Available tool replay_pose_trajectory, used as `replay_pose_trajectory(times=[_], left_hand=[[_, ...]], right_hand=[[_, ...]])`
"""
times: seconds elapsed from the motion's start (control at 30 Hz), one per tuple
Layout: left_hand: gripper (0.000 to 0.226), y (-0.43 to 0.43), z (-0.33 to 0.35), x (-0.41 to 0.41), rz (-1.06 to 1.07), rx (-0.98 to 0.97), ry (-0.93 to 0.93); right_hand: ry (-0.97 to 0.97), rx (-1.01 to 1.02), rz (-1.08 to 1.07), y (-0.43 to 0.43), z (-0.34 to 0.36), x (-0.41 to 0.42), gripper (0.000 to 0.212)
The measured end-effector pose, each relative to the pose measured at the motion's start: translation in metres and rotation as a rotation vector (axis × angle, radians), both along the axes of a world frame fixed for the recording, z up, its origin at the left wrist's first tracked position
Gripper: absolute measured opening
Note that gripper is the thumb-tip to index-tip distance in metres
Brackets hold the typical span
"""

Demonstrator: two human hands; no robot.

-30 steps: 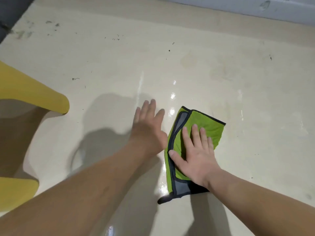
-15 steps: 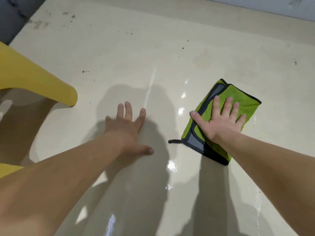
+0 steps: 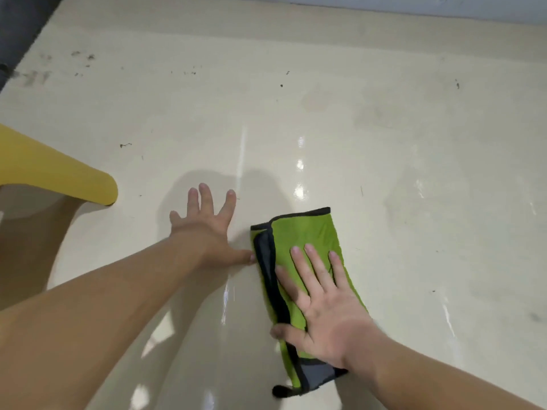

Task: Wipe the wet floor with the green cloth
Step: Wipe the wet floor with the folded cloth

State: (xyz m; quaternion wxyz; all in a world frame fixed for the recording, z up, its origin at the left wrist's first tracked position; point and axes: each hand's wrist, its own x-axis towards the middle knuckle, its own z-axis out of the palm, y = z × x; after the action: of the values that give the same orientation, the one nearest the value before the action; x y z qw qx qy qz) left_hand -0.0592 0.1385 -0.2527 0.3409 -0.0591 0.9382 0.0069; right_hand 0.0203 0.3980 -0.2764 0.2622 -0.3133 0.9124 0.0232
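Past the yellow chair leg (image 3: 59, 176), my left hand (image 3: 204, 229) braces, spread flat on the floor (image 3: 296, 113). Just beside its thumb lies the folded green cloth (image 3: 307, 232), pressed under my spread right hand (image 3: 328, 315). Further right, wet streaks (image 3: 418, 184) shine, so I judge the wiping unfinished.

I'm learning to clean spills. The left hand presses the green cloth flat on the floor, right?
No. The right hand presses the green cloth flat on the floor, as the head view shows. The left hand lies on bare floor.
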Motion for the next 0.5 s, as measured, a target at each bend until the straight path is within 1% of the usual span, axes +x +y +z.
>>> replay_pose_trajectory(times=[0.13, 0.17, 0.27, 0.33, 0.4, 0.5], left_hand=[[0.150, 0.007, 0.009, -0.006, -0.003, -0.052, 0.026], [0.149, 0.012, 0.012, -0.007, -0.021, -0.068, 0.042], [0.141, 0.032, 0.021, -0.013, -0.051, -0.089, 0.094], [0.128, 0.048, 0.029, -0.012, -0.079, -0.098, 0.133], [0.108, 0.068, 0.035, 0.000, -0.085, -0.060, 0.182], [0.087, 0.093, 0.041, 0.032, -0.151, 0.072, 0.298]], right_hand=[[-0.065, 0.044, 0.027, 0.047, 0.016, -0.016, 0.084], [-0.121, 0.064, -0.020, 0.059, 0.021, -0.024, 0.080], [-0.271, 0.078, -0.144, 0.079, 0.038, -0.054, 0.067], [-0.358, 0.086, -0.192, 0.081, 0.043, -0.063, 0.065], [-0.360, 0.140, -0.143, 0.080, 0.042, -0.060, 0.074], [-0.286, 0.247, -0.089, 0.071, 0.033, -0.053, 0.102]])
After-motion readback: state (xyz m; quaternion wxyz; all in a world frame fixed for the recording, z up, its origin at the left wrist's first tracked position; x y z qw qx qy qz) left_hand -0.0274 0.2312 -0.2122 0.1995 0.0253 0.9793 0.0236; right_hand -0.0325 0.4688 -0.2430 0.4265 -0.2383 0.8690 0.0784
